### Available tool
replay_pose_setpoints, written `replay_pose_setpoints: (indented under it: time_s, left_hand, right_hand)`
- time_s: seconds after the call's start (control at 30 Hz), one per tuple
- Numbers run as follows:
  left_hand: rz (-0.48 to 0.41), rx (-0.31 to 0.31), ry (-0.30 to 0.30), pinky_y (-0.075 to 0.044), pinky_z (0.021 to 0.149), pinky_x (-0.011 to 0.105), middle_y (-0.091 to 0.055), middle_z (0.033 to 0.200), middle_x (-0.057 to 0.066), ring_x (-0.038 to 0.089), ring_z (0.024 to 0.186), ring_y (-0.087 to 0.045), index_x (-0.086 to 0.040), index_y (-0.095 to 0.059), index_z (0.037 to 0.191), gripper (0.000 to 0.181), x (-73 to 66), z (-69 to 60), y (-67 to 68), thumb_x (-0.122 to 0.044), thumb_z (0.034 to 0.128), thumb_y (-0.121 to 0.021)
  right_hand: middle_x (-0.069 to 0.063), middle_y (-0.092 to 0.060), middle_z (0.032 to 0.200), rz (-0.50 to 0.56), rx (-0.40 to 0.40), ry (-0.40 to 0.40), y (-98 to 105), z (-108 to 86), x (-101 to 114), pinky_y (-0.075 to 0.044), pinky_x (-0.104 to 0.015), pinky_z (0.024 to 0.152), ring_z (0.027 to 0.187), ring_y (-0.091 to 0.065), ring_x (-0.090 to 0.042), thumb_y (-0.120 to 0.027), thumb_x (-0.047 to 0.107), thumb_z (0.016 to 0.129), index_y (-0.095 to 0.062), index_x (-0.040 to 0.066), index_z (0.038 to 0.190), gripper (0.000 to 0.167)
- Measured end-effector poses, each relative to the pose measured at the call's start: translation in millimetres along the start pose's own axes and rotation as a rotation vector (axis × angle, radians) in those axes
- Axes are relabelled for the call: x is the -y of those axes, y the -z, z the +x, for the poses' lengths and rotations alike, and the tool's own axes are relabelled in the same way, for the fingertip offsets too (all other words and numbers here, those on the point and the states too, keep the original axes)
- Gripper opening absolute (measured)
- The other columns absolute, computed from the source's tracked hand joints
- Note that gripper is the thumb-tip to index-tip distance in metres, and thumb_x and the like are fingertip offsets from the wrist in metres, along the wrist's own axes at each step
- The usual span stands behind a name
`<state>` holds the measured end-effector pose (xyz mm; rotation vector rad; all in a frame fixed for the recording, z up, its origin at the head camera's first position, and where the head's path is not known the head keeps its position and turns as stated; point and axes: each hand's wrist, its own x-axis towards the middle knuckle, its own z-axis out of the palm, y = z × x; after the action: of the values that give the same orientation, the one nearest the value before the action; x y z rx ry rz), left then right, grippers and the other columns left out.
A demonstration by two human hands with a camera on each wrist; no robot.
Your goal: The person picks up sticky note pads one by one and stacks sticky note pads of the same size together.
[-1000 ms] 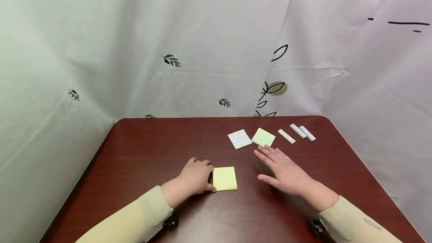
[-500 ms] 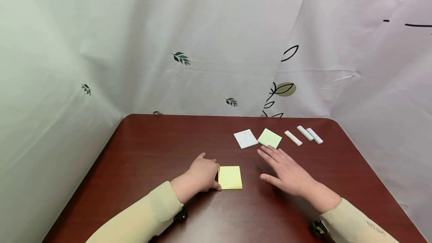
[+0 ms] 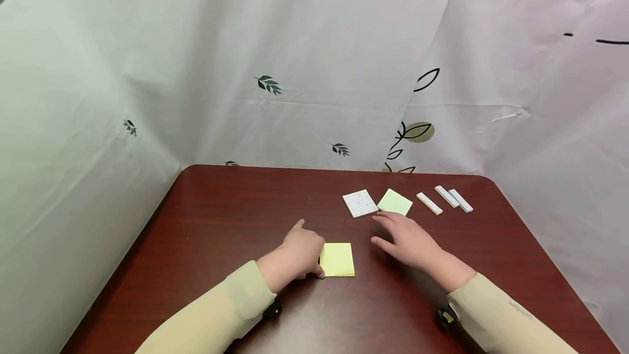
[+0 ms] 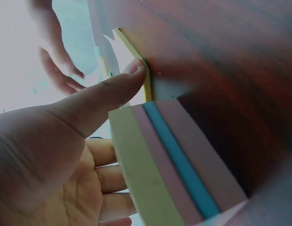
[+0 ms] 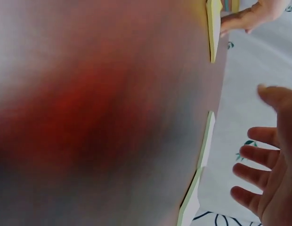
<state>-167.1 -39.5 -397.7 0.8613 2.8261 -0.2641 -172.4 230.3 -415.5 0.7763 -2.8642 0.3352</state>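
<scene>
A square yellow sticky note pad [image 3: 337, 259] lies on the table in front of me. My left hand [image 3: 298, 250] is at its left edge, and the straight thumb [image 4: 96, 101] touches the pad's edge in the left wrist view. Close below that hand is a flat stack of coloured pads [image 4: 160, 165], yellow over pink and blue; the hand and wrist hide it from the head view. My right hand [image 3: 409, 240] hovers palm down over the table, fingers loosely extended, holding nothing. Its fingertips overlap the near edge of a pale green pad [image 3: 395, 202] in the head view.
A white speckled square pad [image 3: 360, 203] lies left of the green one. Three narrow strips [image 3: 429, 203] lie at the far right of the dark red table [image 3: 236, 206]. Pale patterned cloth [image 3: 314, 70] hangs around the table's back and sides.
The head view has shifted slightly. My left hand has tilted and edged closer over the yellow pad's left side. My right hand has drawn a little left, its fingers slightly more bent.
</scene>
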Motion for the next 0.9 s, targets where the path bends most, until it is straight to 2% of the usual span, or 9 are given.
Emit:
replay_pose_setpoints:
  time_s: [0.1,0.27,0.4,0.5,0.67,0.9]
  left_hand:
    - [0.024,0.011,0.004,-0.025,0.116,0.045,-0.065,0.07,-0.006,0.014,0.073,-0.065,-0.02,-0.066,0.078,0.045,-2.1,0.8,1.6,-0.059,0.0641,-0.085]
    - [0.056,0.024,0.011,-0.024,0.116,0.044,-0.065,0.069,-0.004,0.014,0.069,-0.064,-0.019,-0.068,0.077,0.046,-5.1,1.9,5.3,-0.06,0.0635,-0.085]
    - [0.05,0.036,0.02,-0.023,0.117,0.044,-0.064,0.067,-0.004,0.015,0.066,-0.062,-0.019,-0.068,0.079,0.046,-6.5,3.4,5.0,-0.06,0.0644,-0.084]
    - [0.038,0.049,0.025,-0.022,0.117,0.044,-0.063,0.066,-0.005,0.015,0.065,-0.062,-0.019,-0.068,0.08,0.046,-6.7,4.9,4.2,-0.059,0.0648,-0.085]
    - [0.037,0.06,0.038,-0.022,0.117,0.044,-0.065,0.069,-0.004,0.015,0.071,-0.065,-0.019,-0.068,0.081,0.047,-5.8,6.9,5.4,-0.059,0.0646,-0.085]
    - [0.05,0.071,0.055,-0.024,0.116,0.042,-0.067,0.072,-0.003,0.015,0.071,-0.064,-0.019,-0.07,0.083,0.049,-5.7,6.4,4.0,-0.06,0.0628,-0.085]
  right_hand:
    - [-0.018,-0.06,0.131,-0.061,0.014,0.001,-3,18.7,-2,-0.043,-0.052,0.1,0.124,-0.055,-0.034,-0.071,0.033,0.091,-0.061,0.001,0.131,0.052]
    - [-0.017,-0.062,0.125,-0.117,0.065,-0.025,-5,52.0,-4,-0.047,-0.049,0.096,0.116,-0.06,-0.033,-0.069,0.029,0.091,-0.063,0.0,0.126,0.046]
    - [-0.016,-0.062,0.122,-0.103,0.104,-0.126,-8,75.3,-3,-0.049,-0.049,0.091,0.11,-0.061,-0.033,-0.066,0.03,0.092,-0.064,0.001,0.124,0.043]
    - [-0.016,-0.061,0.121,-0.086,0.124,-0.224,-11,89.1,-1,-0.05,-0.049,0.089,0.11,-0.059,-0.034,-0.066,0.035,0.092,-0.063,0.001,0.125,0.048]
    - [-0.018,-0.059,0.115,-0.088,0.127,-0.342,-19,106.3,0,-0.052,-0.05,0.083,0.105,-0.058,-0.035,-0.069,0.045,0.09,-0.061,0.0,0.124,0.057]
    - [-0.018,-0.06,0.11,-0.052,0.144,-0.416,-26,117.3,1,-0.052,-0.049,0.079,0.097,-0.061,-0.034,-0.072,0.053,0.085,-0.059,0.0,0.126,0.068]
